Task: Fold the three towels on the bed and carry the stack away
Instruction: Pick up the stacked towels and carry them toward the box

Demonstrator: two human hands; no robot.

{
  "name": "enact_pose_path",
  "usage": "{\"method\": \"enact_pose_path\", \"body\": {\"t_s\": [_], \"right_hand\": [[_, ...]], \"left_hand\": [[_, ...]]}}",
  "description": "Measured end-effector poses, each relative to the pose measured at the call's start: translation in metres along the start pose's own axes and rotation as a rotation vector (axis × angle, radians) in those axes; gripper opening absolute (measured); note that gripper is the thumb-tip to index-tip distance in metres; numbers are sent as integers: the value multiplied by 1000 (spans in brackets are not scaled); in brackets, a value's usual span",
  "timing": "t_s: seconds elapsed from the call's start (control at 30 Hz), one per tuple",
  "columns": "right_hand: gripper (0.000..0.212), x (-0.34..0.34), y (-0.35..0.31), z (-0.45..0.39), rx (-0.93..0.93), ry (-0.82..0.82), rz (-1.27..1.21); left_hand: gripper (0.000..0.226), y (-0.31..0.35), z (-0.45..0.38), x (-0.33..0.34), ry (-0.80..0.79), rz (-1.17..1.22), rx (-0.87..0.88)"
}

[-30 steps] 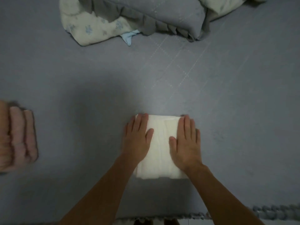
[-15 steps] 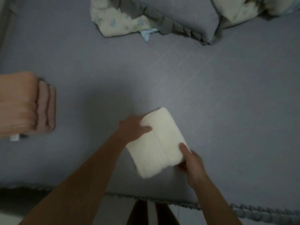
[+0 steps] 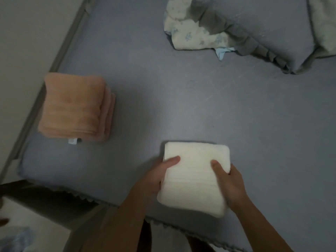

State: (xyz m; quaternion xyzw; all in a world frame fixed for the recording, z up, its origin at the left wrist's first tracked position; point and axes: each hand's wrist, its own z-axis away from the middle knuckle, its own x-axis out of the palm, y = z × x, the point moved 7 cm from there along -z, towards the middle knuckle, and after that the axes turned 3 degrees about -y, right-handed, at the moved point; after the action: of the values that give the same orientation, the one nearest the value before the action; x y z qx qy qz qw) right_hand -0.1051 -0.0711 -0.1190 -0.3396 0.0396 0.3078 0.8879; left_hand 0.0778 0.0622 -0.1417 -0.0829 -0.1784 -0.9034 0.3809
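A folded white towel [image 3: 194,177] is held just above the grey-blue bed sheet [image 3: 181,99] near the front edge. My left hand [image 3: 156,177] grips its left side with the thumb on top. My right hand [image 3: 231,184] grips its right side, thumb on top too. A stack of folded pink towels [image 3: 76,108] lies on the bed at the left, near the bed's corner, apart from the white towel. A white label sticks out at its front edge.
A grey ruffled pillow [image 3: 254,28] and a floral blanket [image 3: 192,35] lie at the back right. The bed's left edge [image 3: 60,57] runs along a pale wall. The scalloped front edge [image 3: 83,197] is near my body.
My hands went from pressing flat on the white towel to gripping its sides and lifting it. The view swung left, bringing the pink stack fully into sight.
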Motion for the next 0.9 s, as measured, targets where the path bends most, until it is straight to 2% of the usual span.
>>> {"method": "enact_pose_path", "body": {"t_s": [0.07, 0.17, 0.27, 0.37, 0.47, 0.53, 0.57, 0.63, 0.7, 0.8, 0.9], "right_hand": [[30, 22, -36, 15, -7, -37, 0], [32, 83, -109, 39, -31, -167, -48], [39, 169, -189, 61, -89, -373, -186], [49, 263, -257, 67, -165, -511, -211], [48, 337, -278, 43, -200, -408, -97], [55, 369, -264, 19, -168, -240, 158], [63, 378, -251, 10, -118, -159, 293], [73, 388, -229, 0, -6, -113, 285], [72, 391, -218, -9, 49, -183, 76], [74, 393, -198, -11, 199, -464, -197], [69, 391, -180, 4, 257, -678, -307]], "left_hand": [[37, 24, 23, -13, -68, 99, -3], [44, 88, 79, -70, -69, 148, 185], [54, 168, 146, -151, 22, 100, 440], [48, 244, 191, -235, 159, 12, 643], [45, 284, 166, -305, 330, -88, 589], [47, 288, 126, -340, 426, -230, 498], [54, 284, 109, -351, 444, -293, 447], [69, 271, 83, -363, 386, -254, 359], [65, 267, 70, -370, 333, -205, 364], [63, 253, 64, -368, 215, -116, 320], [57, 227, 66, -352, 23, -2, 215]]}}
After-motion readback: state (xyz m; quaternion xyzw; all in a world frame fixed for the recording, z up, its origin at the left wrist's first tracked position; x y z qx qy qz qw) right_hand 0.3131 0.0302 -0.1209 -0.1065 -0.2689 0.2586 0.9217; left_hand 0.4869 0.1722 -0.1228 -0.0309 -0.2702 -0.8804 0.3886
